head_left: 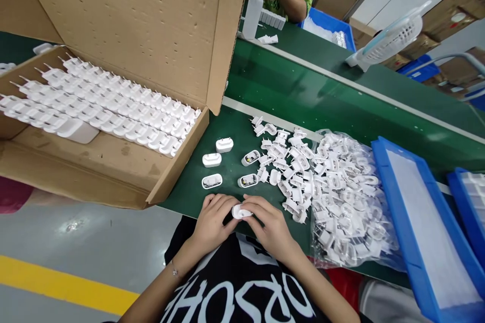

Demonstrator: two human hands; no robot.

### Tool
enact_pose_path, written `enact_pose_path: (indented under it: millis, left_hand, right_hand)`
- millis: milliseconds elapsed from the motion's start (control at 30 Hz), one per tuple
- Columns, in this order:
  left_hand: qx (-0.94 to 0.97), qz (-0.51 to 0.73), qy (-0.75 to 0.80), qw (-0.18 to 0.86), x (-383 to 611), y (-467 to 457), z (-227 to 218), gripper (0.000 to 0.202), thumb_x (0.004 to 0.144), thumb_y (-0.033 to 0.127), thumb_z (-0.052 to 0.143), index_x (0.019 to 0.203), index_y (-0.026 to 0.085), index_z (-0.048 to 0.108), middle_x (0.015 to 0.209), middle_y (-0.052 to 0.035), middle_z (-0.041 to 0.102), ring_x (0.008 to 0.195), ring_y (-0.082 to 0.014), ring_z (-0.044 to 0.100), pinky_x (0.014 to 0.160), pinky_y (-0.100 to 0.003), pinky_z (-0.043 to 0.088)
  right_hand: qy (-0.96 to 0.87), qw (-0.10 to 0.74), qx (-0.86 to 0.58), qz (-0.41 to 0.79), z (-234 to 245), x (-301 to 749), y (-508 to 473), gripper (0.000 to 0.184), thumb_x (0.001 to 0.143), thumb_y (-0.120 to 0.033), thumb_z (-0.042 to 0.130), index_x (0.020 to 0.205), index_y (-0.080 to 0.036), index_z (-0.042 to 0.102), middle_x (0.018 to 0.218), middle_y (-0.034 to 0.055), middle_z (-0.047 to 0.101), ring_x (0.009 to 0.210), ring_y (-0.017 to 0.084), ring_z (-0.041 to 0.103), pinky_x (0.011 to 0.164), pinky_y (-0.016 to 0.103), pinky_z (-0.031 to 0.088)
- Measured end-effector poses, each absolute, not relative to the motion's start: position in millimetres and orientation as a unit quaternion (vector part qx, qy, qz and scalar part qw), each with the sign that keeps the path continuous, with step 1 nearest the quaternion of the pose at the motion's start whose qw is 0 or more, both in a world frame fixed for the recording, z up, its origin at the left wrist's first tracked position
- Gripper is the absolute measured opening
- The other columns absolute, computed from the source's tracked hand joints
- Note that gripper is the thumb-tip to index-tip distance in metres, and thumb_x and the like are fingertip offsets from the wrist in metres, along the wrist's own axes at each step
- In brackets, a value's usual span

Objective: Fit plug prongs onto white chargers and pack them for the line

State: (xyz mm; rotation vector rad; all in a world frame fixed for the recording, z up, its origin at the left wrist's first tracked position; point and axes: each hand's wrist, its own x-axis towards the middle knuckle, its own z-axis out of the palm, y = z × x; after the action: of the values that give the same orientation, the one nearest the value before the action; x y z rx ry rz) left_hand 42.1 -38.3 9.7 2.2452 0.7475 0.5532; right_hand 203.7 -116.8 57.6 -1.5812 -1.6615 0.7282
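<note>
A black shirt [235,287] with white lettering is filling the bottom of the view. Just above it the left hand [212,221] and right hand [272,229] are coming together at the near edge of the green table [187,194], both pinching one white shell [241,210] between their fingertips. The shell is lying with its long axis running roughly left to right, one end in each hand, so neither hand is the nearer. It is sitting between them at the person's midline, low over the table. How hard the fingers are pressing cannot be told. Just beyond the fingers more shells are lying apart on the table, the closest [247,180] showing its open side. To the right a loose pile of plug caps [288,171] is spilling from a clear bag [348,212], with a blue tray [424,232] beside it. To the left a cardboard box [94,161] is holding rows of white chargers [113,106].
</note>
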Motion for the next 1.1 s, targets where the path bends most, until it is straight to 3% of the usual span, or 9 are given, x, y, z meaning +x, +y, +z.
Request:
enact_pose_path:
  millis: [200, 300, 400, 500, 633, 767, 867, 933, 1100]
  left_hand:
    - [0.863, 0.220, 0.292, 0.350, 41.2, -39.9, 9.4, 0.016, 0.091, 0.029, 0.053, 0.104, 0.020, 0.055, 0.100, -0.0030, 0.064, 0.093, -0.0184, 0.056, 0.081, -0.034, 0.033]
    - [0.857, 0.240, 0.275, 0.363, 38.3, -40.9, 8.2, 0.025, 0.088, 0.033, 0.056, 0.110, 0.019, 0.053, 0.105, -0.0047, 0.065, 0.095, -0.0194, 0.057, 0.084, -0.035, 0.034]
    - [0.838, 0.273, 0.266, 0.390, 36.8, -42.2, 7.9, 0.020, 0.089, 0.027, 0.054, 0.108, 0.021, 0.055, 0.108, -0.0046, 0.065, 0.098, -0.0185, 0.057, 0.086, -0.035, 0.035]
    - [0.831, 0.276, 0.280, 0.393, 37.7, -42.8, 9.7, 0.013, 0.091, 0.020, 0.050, 0.101, 0.021, 0.057, 0.106, -0.0040, 0.065, 0.097, -0.0173, 0.057, 0.085, -0.035, 0.035]
    - [0.854, 0.254, 0.275, 0.361, 36.3, -42.9, 12.1, 0.016, 0.091, 0.021, 0.049, 0.105, 0.021, 0.058, 0.106, -0.0048, 0.064, 0.096, -0.0170, 0.058, 0.084, -0.033, 0.037]
    - [0.874, 0.262, 0.299, 0.281, 25.8, -39.4, 7.7, 0.020, 0.091, 0.021, 0.050, 0.111, 0.020, 0.054, 0.105, -0.0058, 0.064, 0.092, -0.0180, 0.059, 0.081, -0.033, 0.039]
    - [0.847, 0.309, 0.382, 0.203, 19.0, -31.7, -0.4, 0.022, 0.090, 0.020, 0.053, 0.112, 0.019, 0.052, 0.107, -0.0083, 0.061, 0.097, -0.0204, 0.057, 0.081, -0.034, 0.041]
    - [0.806, 0.345, 0.446, 0.178, 18.7, -26.7, -6.4, 0.019, 0.088, 0.023, 0.055, 0.106, 0.018, 0.053, 0.099, -0.0081, 0.058, 0.092, -0.0201, 0.057, 0.077, -0.033, 0.044]
    - [0.723, 0.394, 0.542, 0.170, 25.2, -23.6, -18.4, 0.020, 0.080, 0.031, 0.062, 0.080, 0.020, 0.046, 0.072, 0.0003, 0.047, 0.066, -0.0149, 0.050, 0.059, -0.028, 0.044]
  right_hand:
    - [-0.682, 0.259, -0.642, 0.237, 62.1, 205.0, -111.9, 0.019, 0.093, -0.015, 0.048, 0.107, -0.019, 0.061, 0.106, 0.0076, 0.064, 0.098, 0.021, 0.060, 0.082, 0.035, 0.048]
    - [-0.687, 0.211, -0.656, 0.230, 69.0, 209.2, -107.7, 0.013, 0.093, -0.019, 0.052, 0.100, -0.020, 0.063, 0.099, 0.0052, 0.066, 0.091, 0.021, 0.062, 0.075, 0.033, 0.046]
    - [-0.685, 0.191, -0.654, 0.258, 71.2, 213.6, -103.9, 0.012, 0.094, -0.025, 0.053, 0.097, -0.022, 0.064, 0.094, 0.0030, 0.066, 0.084, 0.018, 0.062, 0.071, 0.030, 0.044]
    - [-0.682, 0.207, -0.651, 0.263, 64.2, 212.3, -104.5, 0.014, 0.095, -0.027, 0.052, 0.098, -0.022, 0.065, 0.093, 0.0036, 0.065, 0.085, 0.017, 0.061, 0.074, 0.029, 0.046]
    - [-0.651, 0.283, -0.660, 0.246, 52.9, 200.0, -114.0, 0.018, 0.096, -0.025, 0.047, 0.102, -0.021, 0.063, 0.094, 0.0067, 0.063, 0.090, 0.020, 0.060, 0.079, 0.032, 0.049]
    - [-0.650, 0.305, -0.612, 0.331, 72.5, 205.3, -111.3, 0.027, 0.092, -0.023, 0.052, 0.119, -0.024, 0.056, 0.117, 0.0074, 0.059, 0.093, 0.018, 0.062, 0.080, 0.030, 0.053]
    - [-0.663, 0.290, -0.618, 0.307, 103.2, 240.0, -70.2, 0.036, 0.090, -0.028, 0.056, 0.126, -0.027, 0.052, 0.116, 0.0045, 0.062, 0.090, 0.017, 0.063, 0.085, 0.034, 0.052]
    - [-0.653, 0.292, -0.660, 0.228, 114.7, 272.4, -16.3, 0.027, 0.092, -0.029, 0.052, 0.118, -0.024, 0.056, 0.106, 0.0043, 0.065, 0.091, 0.019, 0.063, 0.082, 0.036, 0.052]
    - [-0.642, 0.200, -0.730, 0.121, 91.5, 324.0, 141.3, 0.042, 0.082, -0.018, 0.059, 0.121, -0.008, 0.045, 0.124, 0.0183, 0.054, 0.113, 0.030, 0.050, 0.088, 0.040, 0.045]
